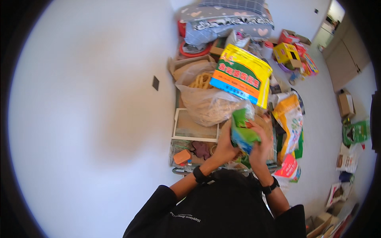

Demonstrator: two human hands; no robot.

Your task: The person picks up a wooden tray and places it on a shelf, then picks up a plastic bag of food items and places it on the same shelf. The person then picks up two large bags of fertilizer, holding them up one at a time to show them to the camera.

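Note:
Both my hands hold a crumpled green and blue plastic package (242,131) in front of my body. My left hand (227,145) grips its left side, and my right hand (260,142) is against its right side, somewhat blurred. Just beyond the package lies a large yellow printed bag (242,74) with green, orange and blue bands. Left of that bag, a translucent plastic bag (202,102) holds yellowish looped strands (202,81). A white-rimmed rectangular frame (195,138) lies nearer to me, left of my left hand.
An orange block-like item (182,156) and a dark purple cloth-like item (201,149) lie near the table's front left. An orange and white bag (288,119) hangs at the right. Folded bedding (226,26) is piled at the back. Boxes (285,53) and bags stand beyond.

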